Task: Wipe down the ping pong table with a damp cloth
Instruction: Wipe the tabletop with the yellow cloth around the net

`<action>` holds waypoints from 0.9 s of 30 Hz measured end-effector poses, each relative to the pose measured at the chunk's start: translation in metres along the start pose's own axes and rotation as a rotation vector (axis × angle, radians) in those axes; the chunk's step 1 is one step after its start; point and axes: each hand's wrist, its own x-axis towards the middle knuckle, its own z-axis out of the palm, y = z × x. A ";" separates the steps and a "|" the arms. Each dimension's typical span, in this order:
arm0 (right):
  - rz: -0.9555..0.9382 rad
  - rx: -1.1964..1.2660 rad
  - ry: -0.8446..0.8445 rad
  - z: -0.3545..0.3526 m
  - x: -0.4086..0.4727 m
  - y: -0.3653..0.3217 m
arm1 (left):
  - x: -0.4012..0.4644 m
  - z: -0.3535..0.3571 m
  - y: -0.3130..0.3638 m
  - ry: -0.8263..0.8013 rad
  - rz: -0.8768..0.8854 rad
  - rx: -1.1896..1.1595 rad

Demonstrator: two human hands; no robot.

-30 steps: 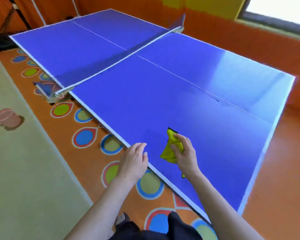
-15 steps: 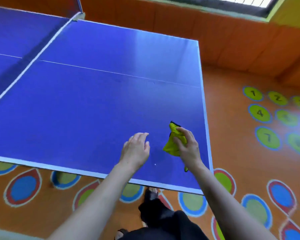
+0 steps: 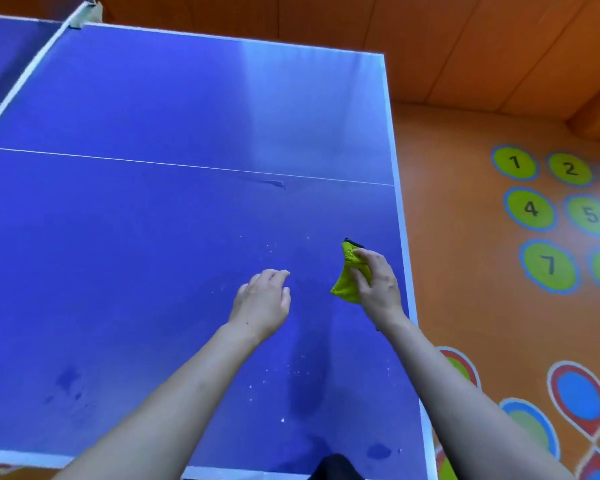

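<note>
The blue ping pong table [image 3: 153,237] fills most of the view, with a white centre line and white edges. My right hand [image 3: 378,282] grips a bunched yellow-green cloth [image 3: 349,277] above the table near its right edge. My left hand [image 3: 262,301] hovers over the surface to the left of the cloth, fingers loosely curled and holding nothing. White specks and dark damp patches dot the surface around and below my hands. A dark smear [image 3: 274,183] lies by the centre line.
The net [image 3: 25,77] and its post [image 3: 89,13] sit at the top left. An orange floor with numbered green circles [image 3: 530,209] lies to the right of the table. An orange wall [image 3: 430,46] runs behind the table's far edge.
The view has swung right and closer over the table's corner. Both arms reach farther over the surface. The right hand still holds the cloth, now close to the right edge.
</note>
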 end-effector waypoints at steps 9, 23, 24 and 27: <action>0.022 -0.447 -0.219 0.032 0.080 0.090 | 0.114 0.037 0.008 -0.176 0.011 0.143; 0.061 -0.654 -0.189 0.071 0.106 0.124 | 0.142 0.088 -0.003 -0.500 0.178 0.492; 0.071 -0.653 -0.172 0.074 0.112 0.124 | 0.142 0.088 -0.003 -0.514 0.172 0.488; 0.097 -0.631 -0.118 0.080 0.126 0.122 | 0.145 0.084 -0.002 -0.539 0.168 0.482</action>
